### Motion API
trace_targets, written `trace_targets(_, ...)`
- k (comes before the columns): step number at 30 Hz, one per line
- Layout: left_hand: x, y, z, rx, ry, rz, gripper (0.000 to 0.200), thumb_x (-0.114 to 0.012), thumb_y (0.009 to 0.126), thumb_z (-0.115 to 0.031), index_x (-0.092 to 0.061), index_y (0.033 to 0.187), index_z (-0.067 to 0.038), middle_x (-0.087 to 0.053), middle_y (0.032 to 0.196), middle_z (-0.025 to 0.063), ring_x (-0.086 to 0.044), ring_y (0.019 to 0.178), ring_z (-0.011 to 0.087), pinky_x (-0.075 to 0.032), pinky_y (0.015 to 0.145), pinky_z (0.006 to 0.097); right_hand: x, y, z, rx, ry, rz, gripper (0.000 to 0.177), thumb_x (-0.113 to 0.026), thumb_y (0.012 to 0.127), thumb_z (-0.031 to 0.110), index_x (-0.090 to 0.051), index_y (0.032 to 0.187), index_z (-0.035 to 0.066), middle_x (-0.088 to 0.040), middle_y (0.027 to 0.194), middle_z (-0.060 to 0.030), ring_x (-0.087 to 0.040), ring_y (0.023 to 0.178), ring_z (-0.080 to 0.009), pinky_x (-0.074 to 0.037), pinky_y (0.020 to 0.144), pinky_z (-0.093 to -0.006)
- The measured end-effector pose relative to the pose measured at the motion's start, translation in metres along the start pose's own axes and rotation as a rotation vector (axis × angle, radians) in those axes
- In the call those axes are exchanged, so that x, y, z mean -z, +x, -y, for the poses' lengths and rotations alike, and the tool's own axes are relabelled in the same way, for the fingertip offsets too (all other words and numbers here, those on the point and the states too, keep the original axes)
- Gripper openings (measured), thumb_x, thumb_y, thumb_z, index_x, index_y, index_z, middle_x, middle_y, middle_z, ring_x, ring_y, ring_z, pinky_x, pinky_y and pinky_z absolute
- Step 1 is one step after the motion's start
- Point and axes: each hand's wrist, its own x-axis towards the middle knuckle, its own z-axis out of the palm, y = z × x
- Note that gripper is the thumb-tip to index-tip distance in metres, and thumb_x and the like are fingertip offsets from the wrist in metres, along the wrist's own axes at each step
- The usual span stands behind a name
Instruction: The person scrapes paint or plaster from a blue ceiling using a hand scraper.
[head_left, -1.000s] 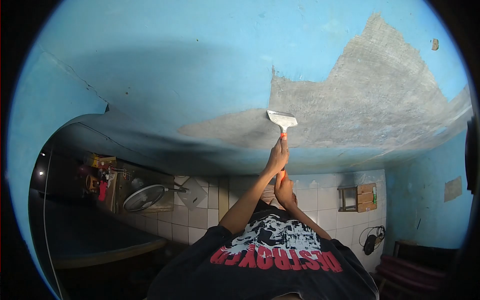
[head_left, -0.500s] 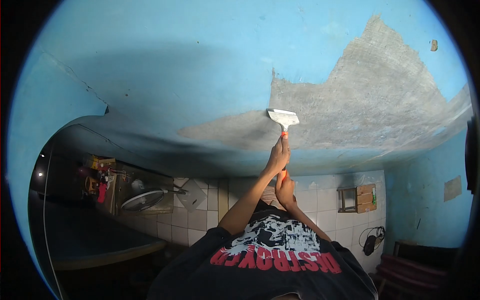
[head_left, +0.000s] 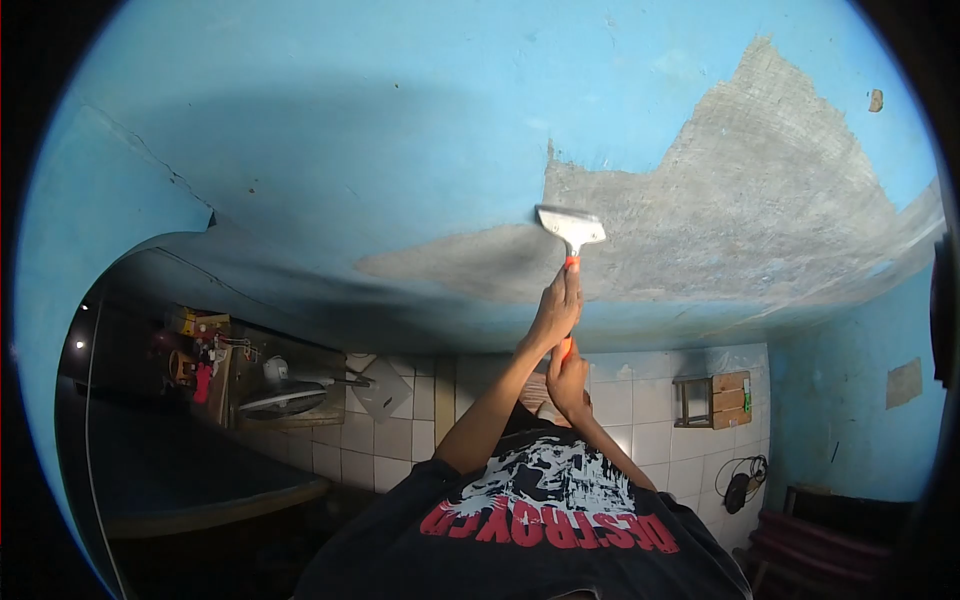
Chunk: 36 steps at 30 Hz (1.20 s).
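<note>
A wide-bladed scraper (head_left: 571, 226) with a metal head and an orange handle is held against the wall (head_left: 330, 120). Its blade lies at the left border of a bare grey patch (head_left: 720, 190), where blue paint begins. My left hand (head_left: 556, 306) wraps the handle just below the metal head. Lower down, my right hand (head_left: 569, 381) grips the handle's end, some of whose orange shows between the two hands.
A wooden stool (head_left: 714, 400) stands on the tiled floor to the right, near a black cable coil (head_left: 740, 485). On the left are a fan (head_left: 285, 398), cluttered shelving (head_left: 205, 365) and a table edge (head_left: 220, 510). A crack (head_left: 150, 150) runs across the wall.
The scraper blade has slid slightly up the wall along the paint border, and both hands have kept their grip. The view has shifted a little.
</note>
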Motion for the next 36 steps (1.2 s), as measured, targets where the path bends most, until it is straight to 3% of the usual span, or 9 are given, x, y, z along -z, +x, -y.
trace_targets(9,-0.005,-0.001,0.038,0.096,-0.062,-0.016,0.049,-0.033,0.108,-0.048,-0.047,0.098,-0.002,-0.044,0.055,0.0076,-0.048,0.041,0.022,-0.04,0.042,0.0376,0.003,-0.017,-0.02,-0.115,-0.06,0.092,0.034,-0.051,0.104,0.026,-0.057,0.098,-0.006,-0.063,0.075,-0.0333,-0.064,0.071,-0.0524,-0.048,0.06,-0.0549)
trace_targets(18,-0.003,0.0,0.059,-0.294,0.328,-0.071,0.03,-0.04,0.108,-0.027,-0.046,0.108,0.003,-0.053,0.065,0.0184,-0.057,0.05,0.0326,-0.045,0.048,0.0441,-0.007,-0.02,-0.035,-0.051,-0.073,0.063,0.034,-0.048,0.106,0.022,-0.057,0.095,-0.008,-0.06,0.071,-0.0322,-0.062,0.066,-0.0507,-0.043,0.052,-0.052)
trace_targets(21,0.0,0.007,0.04,0.198,0.058,0.011,0.026,-0.047,0.102,-0.011,-0.044,0.122,0.007,-0.056,0.084,0.0261,-0.06,0.06,0.038,-0.047,0.051,0.0461,-0.004,-0.012,-0.027,-0.045,-0.036,0.061,0.034,-0.048,0.106,0.023,-0.057,0.095,-0.008,-0.059,0.07,-0.0321,-0.061,0.065,-0.0506,-0.042,0.052,-0.0525)
trace_targets(23,0.003,0.014,0.04,-0.3,0.444,0.007,0.038,-0.05,0.098,-0.002,-0.039,0.133,0.008,-0.055,0.101,0.0301,-0.06,0.067,0.04,-0.048,0.053,0.0461,-0.006,-0.002,-0.008,-0.051,0.001,0.033,0.034,-0.047,0.106,0.023,-0.057,0.096,-0.008,-0.059,0.07,-0.0321,-0.062,0.065,-0.0507,-0.042,0.052,-0.0531)
trace_targets(27,0.002,0.011,0.051,-0.212,0.369,0.04,0.042,-0.049,0.098,-0.002,-0.038,0.137,0.007,-0.054,0.105,0.0299,-0.061,0.066,0.038,-0.048,0.051,0.0449,-0.008,-0.007,-0.015,-0.049,-0.006,0.031,0.035,-0.046,0.106,0.023,-0.058,0.097,-0.009,-0.06,0.072,-0.0326,-0.063,0.068,-0.0506,-0.043,0.053,-0.0535)
trace_targets(29,-0.006,0.01,0.092,-0.319,0.138,-0.117,0.054,-0.034,0.106,-0.057,-0.042,0.09,-0.007,-0.038,0.059,0.0007,-0.039,0.045,0.011,-0.031,0.041,0.0276,-0.004,-0.016,-0.028,-0.083,-0.029,0.082,0.035,-0.046,0.106,0.023,-0.057,0.098,-0.009,-0.06,0.073,-0.0329,-0.063,0.069,-0.051,-0.043,0.053,-0.0532)
trace_targets(30,-0.008,-0.006,0.053,0.007,-0.022,-0.058,0.054,-0.034,0.106,-0.057,-0.042,0.091,-0.006,-0.037,0.06,-0.0002,-0.038,0.045,0.0099,-0.031,0.041,0.0267,-0.002,-0.02,-0.029,-0.12,-0.054,0.134,0.034,-0.046,0.106,0.022,-0.057,0.099,-0.009,-0.06,0.075,-0.0333,-0.063,0.07,-0.0514,-0.044,0.054,-0.0528)
trace_targets(33,-0.003,0.001,0.026,-0.024,0.069,-0.04,0.041,-0.035,0.109,-0.039,-0.046,0.102,0.0,-0.047,0.054,0.0118,-0.053,0.044,0.0275,-0.042,0.045,0.041,-0.003,-0.008,-0.018,-0.036,-0.061,0.066,0.033,-0.046,0.106,0.022,-0.057,0.102,-0.009,-0.061,0.077,-0.034,-0.063,0.072,-0.0519,-0.045,0.055,-0.053)
trace_targets(36,0.002,0.0,0.014,0.013,0.045,0.002,0.044,-0.033,0.109,-0.041,-0.047,0.101,0.0,-0.048,0.057,0.0113,-0.053,0.044,0.0269,-0.042,0.045,0.0408,-0.002,-0.004,0.0,-0.037,0.042,0.01,0.034,-0.052,0.104,0.026,-0.057,0.097,-0.007,-0.061,0.069,-0.0329,-0.063,0.065,-0.0516,-0.046,0.055,-0.0563)
